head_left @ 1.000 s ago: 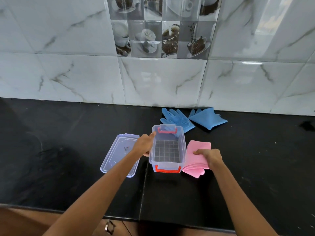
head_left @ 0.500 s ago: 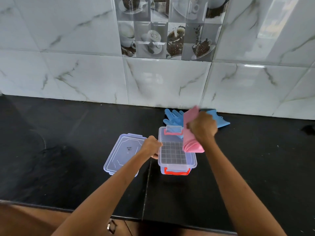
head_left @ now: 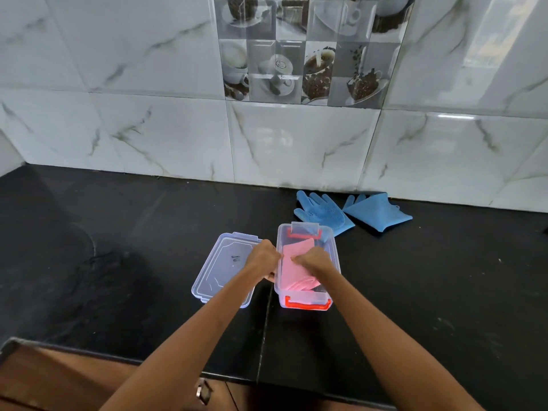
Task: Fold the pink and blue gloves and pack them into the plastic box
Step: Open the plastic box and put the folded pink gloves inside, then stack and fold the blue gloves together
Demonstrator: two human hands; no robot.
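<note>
A clear plastic box [head_left: 331, 295] with red clasps stands on the black counter. The folded pink gloves [head_left: 292, 266] lie inside it. My right hand [head_left: 314, 259] is down in the box, fingers pressed on the pink gloves. My left hand [head_left: 262, 256] grips the box's left rim. One blue glove [head_left: 318, 210] lies flat, bristled palm up, just behind the box. A second blue glove [head_left: 378, 210] lies folded to its right, near the wall.
The box's clear lid [head_left: 224, 268] lies flat on the counter to the left of the box, partly under my left forearm. The tiled wall [head_left: 296, 143] rises behind the gloves. The counter's front edge [head_left: 118, 355] runs near me.
My right hand lifted the folded pink gloves from the counter right of the box, carried them over it and lowered them inside. My left hand stayed at the box's left side.
</note>
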